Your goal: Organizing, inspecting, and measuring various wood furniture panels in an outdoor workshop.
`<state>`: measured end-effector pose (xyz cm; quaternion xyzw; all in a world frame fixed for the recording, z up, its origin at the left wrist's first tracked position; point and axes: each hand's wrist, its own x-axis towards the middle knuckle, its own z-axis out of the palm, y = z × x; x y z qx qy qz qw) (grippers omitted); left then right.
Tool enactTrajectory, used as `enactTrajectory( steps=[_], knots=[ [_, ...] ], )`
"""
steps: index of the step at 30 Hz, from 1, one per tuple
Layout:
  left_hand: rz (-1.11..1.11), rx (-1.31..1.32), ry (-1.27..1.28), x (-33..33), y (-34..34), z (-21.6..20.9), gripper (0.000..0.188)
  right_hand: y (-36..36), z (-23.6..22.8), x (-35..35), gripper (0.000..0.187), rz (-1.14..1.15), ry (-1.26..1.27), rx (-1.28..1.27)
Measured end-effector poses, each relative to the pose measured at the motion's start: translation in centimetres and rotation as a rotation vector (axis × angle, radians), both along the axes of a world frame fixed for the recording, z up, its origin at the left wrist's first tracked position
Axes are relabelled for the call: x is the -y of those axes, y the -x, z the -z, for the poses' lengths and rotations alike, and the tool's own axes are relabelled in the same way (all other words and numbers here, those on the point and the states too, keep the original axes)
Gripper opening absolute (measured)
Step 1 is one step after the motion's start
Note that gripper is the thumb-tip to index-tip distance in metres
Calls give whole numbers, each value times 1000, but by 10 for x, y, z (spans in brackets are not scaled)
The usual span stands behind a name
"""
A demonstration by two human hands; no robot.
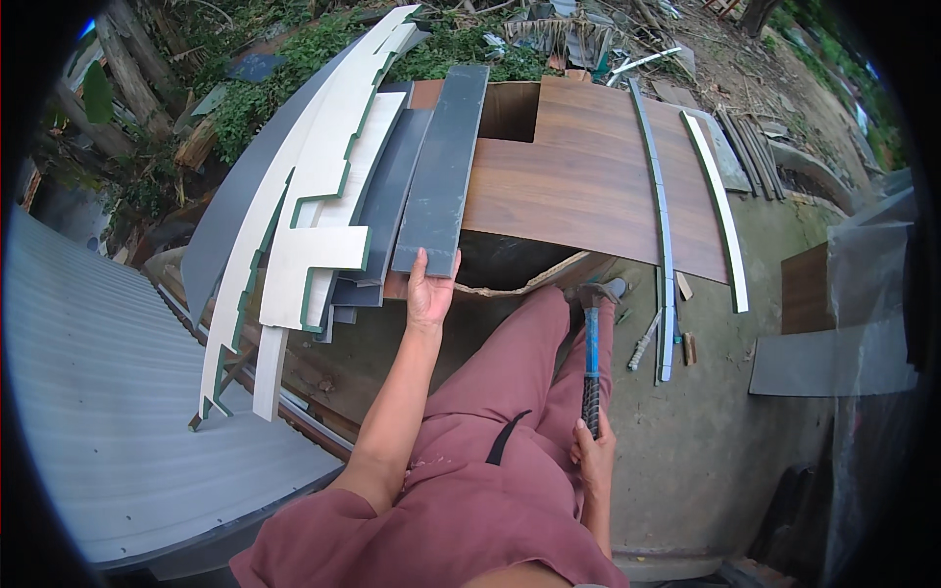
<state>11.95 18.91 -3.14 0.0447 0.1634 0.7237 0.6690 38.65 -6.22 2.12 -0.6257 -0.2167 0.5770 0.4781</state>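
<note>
My left hand (429, 302) grips the near end of a long dark grey plank (447, 167). The plank points away from me, and part of the hand's hold is hidden beneath it. To its left lie more dark grey planks (395, 186) and several cream-white boards (319, 253) with stepped, notched edges and green undersides. In my right hand (594, 456), low beside my leg, is a hammer (592, 343). Its shaft is blue, the grip is black, and the metal head points up and away. The hammer touches none of the boards.
A brown wood-grain panel (578, 186) lies right of the plank, with a silver straightedge (659, 196) and a white strip (720, 216) across it. A dark opening (510, 263) shows below. Corrugated metal sheeting (127, 392) stands left; a grey panel (823, 361) sits right.
</note>
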Motion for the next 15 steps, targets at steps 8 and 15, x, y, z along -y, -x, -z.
enactTrajectory(
  steps=[8, 15],
  knots=[
    [93, 21, 356, 3, -4, -18, 42, -4, -2, -3, 48, 13, 39, 15],
    [477, 349, 562, 41, -11, -77, 69, -7, 6, 0, 54, 47, 11, -9]
  ],
)
